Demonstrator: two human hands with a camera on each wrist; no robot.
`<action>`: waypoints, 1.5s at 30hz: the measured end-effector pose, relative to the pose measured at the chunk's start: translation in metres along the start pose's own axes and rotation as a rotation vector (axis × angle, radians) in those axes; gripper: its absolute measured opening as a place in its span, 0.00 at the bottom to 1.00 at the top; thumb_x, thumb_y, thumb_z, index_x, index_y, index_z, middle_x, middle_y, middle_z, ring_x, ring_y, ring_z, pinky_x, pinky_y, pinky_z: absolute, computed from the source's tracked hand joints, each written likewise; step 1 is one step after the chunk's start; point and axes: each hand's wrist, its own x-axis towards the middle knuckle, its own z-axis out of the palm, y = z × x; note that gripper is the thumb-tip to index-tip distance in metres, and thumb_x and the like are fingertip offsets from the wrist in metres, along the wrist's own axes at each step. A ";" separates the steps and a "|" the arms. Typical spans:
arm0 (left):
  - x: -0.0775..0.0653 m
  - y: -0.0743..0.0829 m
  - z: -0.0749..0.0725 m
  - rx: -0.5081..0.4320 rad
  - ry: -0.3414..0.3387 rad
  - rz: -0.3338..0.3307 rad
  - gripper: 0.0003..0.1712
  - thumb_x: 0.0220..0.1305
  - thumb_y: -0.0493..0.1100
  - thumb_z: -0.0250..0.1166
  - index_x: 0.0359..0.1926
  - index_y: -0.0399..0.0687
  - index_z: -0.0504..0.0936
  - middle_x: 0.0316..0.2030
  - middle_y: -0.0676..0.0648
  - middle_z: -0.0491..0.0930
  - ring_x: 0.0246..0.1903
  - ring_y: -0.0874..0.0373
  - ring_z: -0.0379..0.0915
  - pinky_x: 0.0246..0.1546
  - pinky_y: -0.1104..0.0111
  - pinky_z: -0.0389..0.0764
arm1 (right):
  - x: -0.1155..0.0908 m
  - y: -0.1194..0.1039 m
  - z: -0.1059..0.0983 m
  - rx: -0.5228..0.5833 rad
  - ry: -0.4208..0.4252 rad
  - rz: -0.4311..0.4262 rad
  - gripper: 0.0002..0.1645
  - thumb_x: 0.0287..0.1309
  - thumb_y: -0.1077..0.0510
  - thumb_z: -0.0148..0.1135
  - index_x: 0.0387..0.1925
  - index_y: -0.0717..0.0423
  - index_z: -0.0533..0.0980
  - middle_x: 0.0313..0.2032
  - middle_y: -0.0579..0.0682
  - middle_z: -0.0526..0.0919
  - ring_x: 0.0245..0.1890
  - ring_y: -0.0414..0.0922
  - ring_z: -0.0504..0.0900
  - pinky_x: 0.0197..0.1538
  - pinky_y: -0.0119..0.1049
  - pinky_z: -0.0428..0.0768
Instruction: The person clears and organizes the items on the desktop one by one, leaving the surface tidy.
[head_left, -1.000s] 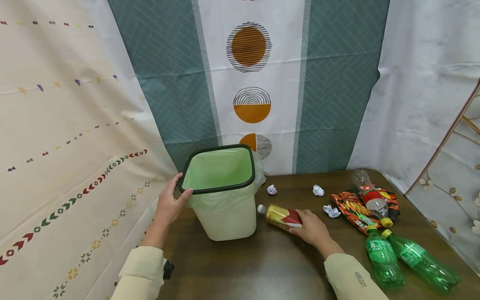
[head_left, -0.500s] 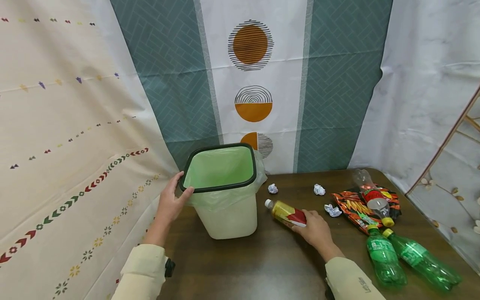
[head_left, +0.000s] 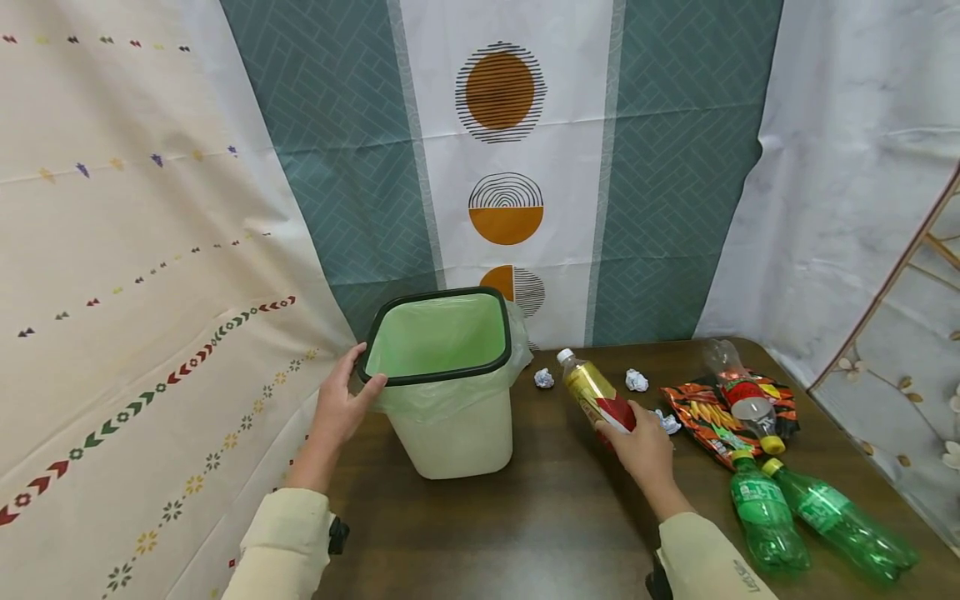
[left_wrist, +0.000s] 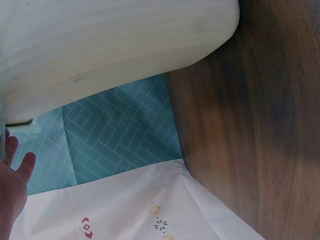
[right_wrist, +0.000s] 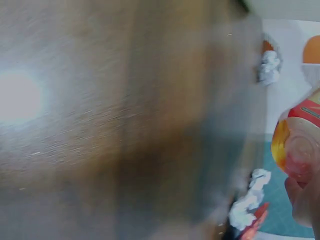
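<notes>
My right hand [head_left: 643,446] grips the lower part of a plastic drink bottle [head_left: 588,387] with a yellow and red label and a white cap. The bottle tilts up with its cap pointing away and to the left. In the right wrist view the base of the bottle [right_wrist: 300,147] faces the camera above the fingers. On the left stands a pale trash bin [head_left: 453,437] with a dark rim and a clear liner. My left hand [head_left: 341,404] rests at the rim's near left corner, thumb and fingers spread along its two sides. In the left wrist view, fingers [left_wrist: 27,167] show beside the bin [left_wrist: 125,45].
Crumpled paper balls [head_left: 637,381] lie behind and beside the bottle. At the right, a clear bottle [head_left: 750,406] lies on an orange and black snack bag [head_left: 708,412]. Nearer are two green bottles [head_left: 765,508]. Curtains hang behind the brown table [head_left: 480,542].
My right hand has raised the bottle from the table and tilted its cap upward, moving slightly right. My left hand stays at the bin's rim.
</notes>
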 end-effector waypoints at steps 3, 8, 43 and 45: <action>0.000 0.001 0.000 0.001 -0.007 0.000 0.40 0.67 0.54 0.58 0.74 0.41 0.60 0.72 0.35 0.58 0.71 0.40 0.53 0.68 0.43 0.54 | 0.005 -0.009 -0.005 0.067 0.054 0.043 0.45 0.55 0.43 0.71 0.65 0.68 0.68 0.54 0.72 0.74 0.51 0.66 0.75 0.50 0.62 0.72; 0.001 0.002 -0.001 0.004 -0.016 -0.009 0.40 0.68 0.55 0.58 0.74 0.41 0.59 0.73 0.35 0.57 0.72 0.40 0.52 0.68 0.42 0.54 | 0.014 -0.028 -0.013 0.198 0.104 0.068 0.46 0.57 0.42 0.70 0.68 0.65 0.66 0.57 0.69 0.72 0.54 0.64 0.72 0.55 0.60 0.72; 0.001 0.001 -0.003 -0.009 -0.048 -0.050 0.41 0.69 0.56 0.58 0.76 0.43 0.57 0.73 0.35 0.56 0.72 0.39 0.51 0.68 0.42 0.53 | 0.052 -0.170 -0.045 0.514 0.096 -0.178 0.45 0.57 0.42 0.69 0.69 0.59 0.65 0.59 0.58 0.74 0.54 0.54 0.73 0.53 0.52 0.79; 0.001 0.002 -0.003 -0.007 -0.053 -0.052 0.42 0.69 0.56 0.57 0.76 0.43 0.56 0.73 0.35 0.55 0.72 0.39 0.51 0.68 0.41 0.53 | 0.052 -0.180 -0.046 0.533 0.082 -0.195 0.44 0.58 0.43 0.69 0.68 0.59 0.65 0.58 0.57 0.74 0.54 0.53 0.73 0.52 0.52 0.79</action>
